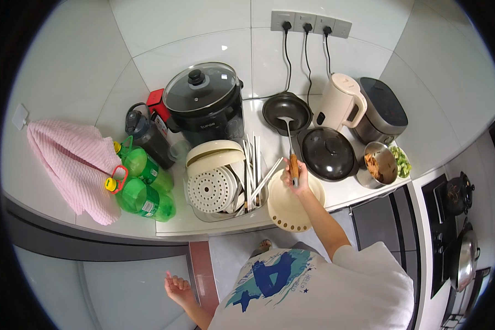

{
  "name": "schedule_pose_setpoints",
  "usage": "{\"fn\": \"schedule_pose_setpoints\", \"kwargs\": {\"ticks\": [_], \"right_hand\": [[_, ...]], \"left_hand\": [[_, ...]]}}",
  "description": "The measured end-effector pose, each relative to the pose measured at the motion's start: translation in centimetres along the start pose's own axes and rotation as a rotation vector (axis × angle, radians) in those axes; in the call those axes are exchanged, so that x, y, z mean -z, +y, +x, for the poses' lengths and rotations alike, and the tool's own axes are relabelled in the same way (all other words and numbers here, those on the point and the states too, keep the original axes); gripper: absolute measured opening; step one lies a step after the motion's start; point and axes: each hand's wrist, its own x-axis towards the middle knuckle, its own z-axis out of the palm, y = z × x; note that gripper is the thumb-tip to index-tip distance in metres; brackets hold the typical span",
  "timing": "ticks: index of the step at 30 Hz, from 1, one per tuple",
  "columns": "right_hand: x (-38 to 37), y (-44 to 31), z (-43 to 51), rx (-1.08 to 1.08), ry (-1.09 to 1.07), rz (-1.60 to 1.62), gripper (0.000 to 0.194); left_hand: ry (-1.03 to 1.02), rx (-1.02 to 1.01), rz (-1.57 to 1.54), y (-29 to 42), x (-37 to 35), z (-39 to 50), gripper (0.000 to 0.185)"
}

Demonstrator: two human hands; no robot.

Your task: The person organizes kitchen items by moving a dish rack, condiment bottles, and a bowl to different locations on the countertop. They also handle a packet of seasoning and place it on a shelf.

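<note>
A long metal ladle [290, 142] with a wooden grip is held in my right hand [298, 178]. Its head reaches into a small black pot [277, 108] without a lid, at the back of the counter. Whether the head touches the bottom cannot be told. Below my right hand lies a cream plastic colander-like basin [286, 208] with holes along its near rim, projecting past the counter edge. Right of the ladle's handle sits a lidded black pot [328, 154]. My left hand [179, 288] hangs away from the counter, holding nothing, its fingers loosely curled.
A steel pot [385, 165] with orange-brown food and a bowl of chopped greens [401, 161] stand right. Behind are a kettle [338, 99] and a rice cooker [381, 103]. Left are a utensil bin [220, 216], a large electric cooker [208, 123] and green bottles [146, 198].
</note>
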Motion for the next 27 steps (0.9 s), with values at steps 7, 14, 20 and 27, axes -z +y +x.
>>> {"fn": "schedule_pose_setpoints", "kwargs": {"ticks": [7,14,20,27], "right_hand": [[-0.1,-1.0,-2.2,-0.011,0.164,-0.426,0.058],[1.2,-1.7,-6.2,-0.1,0.229,-0.847,0.055],[2.8,-1.4,-8.1,-0.082,0.111,-1.063,0.074],[7.5,-5.5,-23.9,0.357,0.074,-0.707,0.036]], "left_hand": [[0.006,0.104,0.059,-1.3,-1.6,0.7,0.029],[-0.107,0.265,0.136,-3.9,-4.9,1.9,0.033],[-0.283,0.353,0.262,-6.9,-7.8,1.3,0.032],[-0.542,0.641,0.552,-15.1,-7.2,-5.2,0.025]]}}
